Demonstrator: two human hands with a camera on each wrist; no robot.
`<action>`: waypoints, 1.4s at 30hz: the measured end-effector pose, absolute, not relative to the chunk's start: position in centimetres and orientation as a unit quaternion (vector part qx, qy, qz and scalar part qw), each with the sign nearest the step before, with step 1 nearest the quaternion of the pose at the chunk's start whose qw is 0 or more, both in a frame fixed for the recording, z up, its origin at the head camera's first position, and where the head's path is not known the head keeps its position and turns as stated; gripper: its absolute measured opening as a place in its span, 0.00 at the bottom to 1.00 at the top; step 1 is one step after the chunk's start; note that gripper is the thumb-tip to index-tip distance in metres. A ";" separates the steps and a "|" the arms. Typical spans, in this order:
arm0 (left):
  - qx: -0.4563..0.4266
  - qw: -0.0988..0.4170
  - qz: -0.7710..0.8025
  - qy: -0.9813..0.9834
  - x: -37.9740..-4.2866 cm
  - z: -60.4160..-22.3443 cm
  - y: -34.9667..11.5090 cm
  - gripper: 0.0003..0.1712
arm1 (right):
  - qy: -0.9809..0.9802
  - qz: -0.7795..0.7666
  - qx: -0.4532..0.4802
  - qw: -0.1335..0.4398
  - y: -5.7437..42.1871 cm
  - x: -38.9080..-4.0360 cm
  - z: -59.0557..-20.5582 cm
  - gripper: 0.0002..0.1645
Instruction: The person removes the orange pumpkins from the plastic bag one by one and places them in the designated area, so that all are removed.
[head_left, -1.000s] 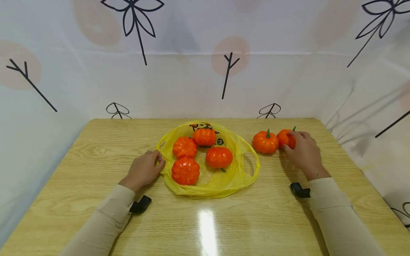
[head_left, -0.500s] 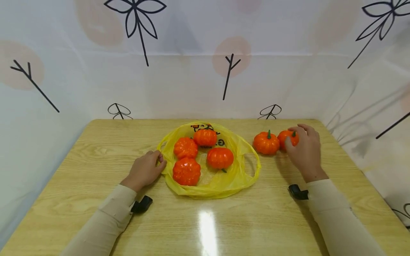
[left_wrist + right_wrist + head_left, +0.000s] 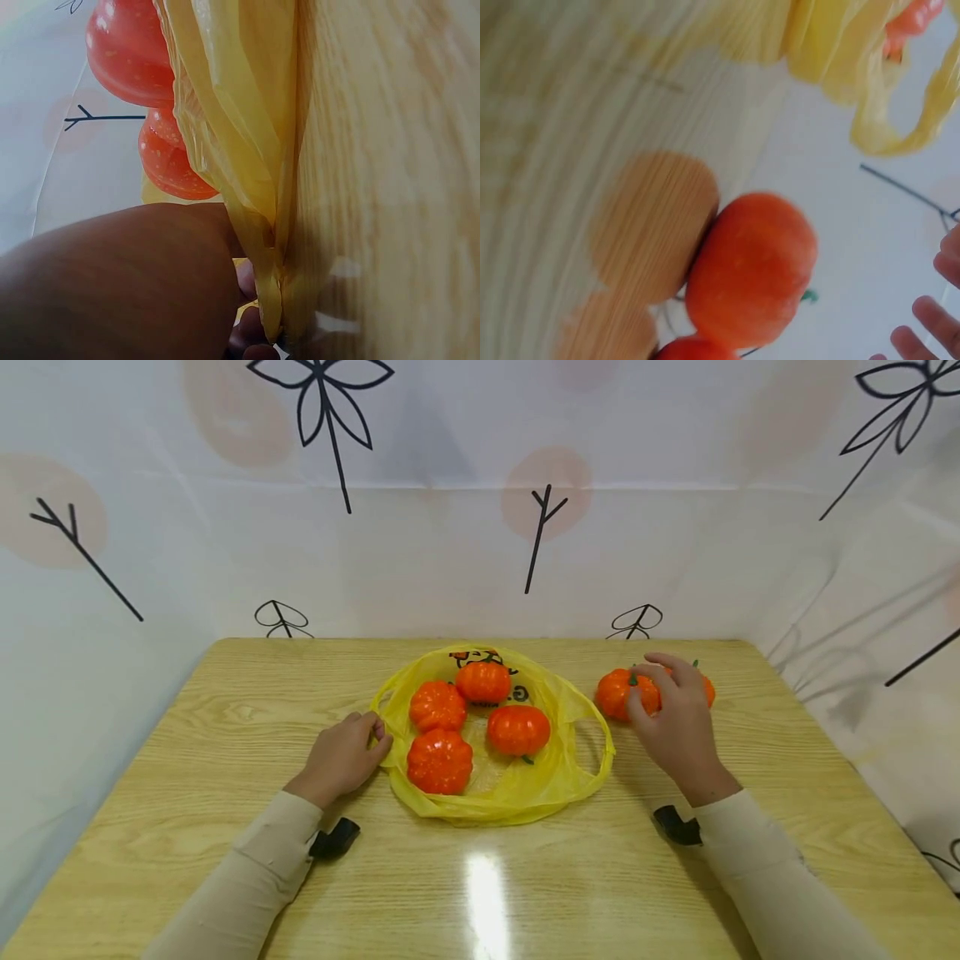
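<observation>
My left hand [image 3: 345, 758] pinches the left edge of a yellow plastic bag [image 3: 502, 806] lying open on the table. In the left wrist view the gathered plastic [image 3: 259, 180] runs down between thumb and fingers. Several small orange pumpkins lie in the bag, among them one [image 3: 439, 762] at its near left and one [image 3: 518, 730] at its right. To the right of the bag sit a green-stemmed pumpkin [image 3: 615, 693] and, partly hidden behind my right hand [image 3: 678, 731], another pumpkin [image 3: 708, 692]. That hand hovers by the first pumpkin, fingers spread, apart from it in the right wrist view.
The bag's right handle loop [image 3: 604, 747] lies toward the loose pumpkins. Under everything is a wood-grain table [image 3: 480, 893], with a patterned cloth [image 3: 420, 552] hanging behind its far edge. Dark wrist cameras sit below both hands.
My right hand has let go of the far-right pumpkin, drawn back and moved left to above the neighbouring one. The left hand stays on the bag's edge.
</observation>
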State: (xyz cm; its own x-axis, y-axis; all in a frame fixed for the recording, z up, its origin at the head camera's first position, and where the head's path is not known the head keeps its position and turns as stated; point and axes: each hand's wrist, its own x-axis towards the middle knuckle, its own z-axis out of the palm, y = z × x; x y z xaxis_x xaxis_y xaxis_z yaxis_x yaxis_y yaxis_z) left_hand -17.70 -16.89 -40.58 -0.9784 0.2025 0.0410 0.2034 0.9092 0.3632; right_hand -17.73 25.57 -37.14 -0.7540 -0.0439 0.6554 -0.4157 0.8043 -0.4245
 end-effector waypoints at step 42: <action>-0.104 0.006 -0.183 -0.978 -17.8 -40.9 -16.9 0.10 | -0.898 0.241 0.288 0.230 19.9 -14.5 -37.2 0.24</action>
State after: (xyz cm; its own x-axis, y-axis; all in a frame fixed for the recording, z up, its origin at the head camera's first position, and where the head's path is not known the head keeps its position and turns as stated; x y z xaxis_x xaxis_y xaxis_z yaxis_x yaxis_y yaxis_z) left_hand -17.84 -16.94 -40.88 -0.9783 0.2013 0.0496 0.2057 0.9114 0.3565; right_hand -14.46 19.88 -37.25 -0.7280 -0.4058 0.5525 -0.6279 0.7182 -0.2999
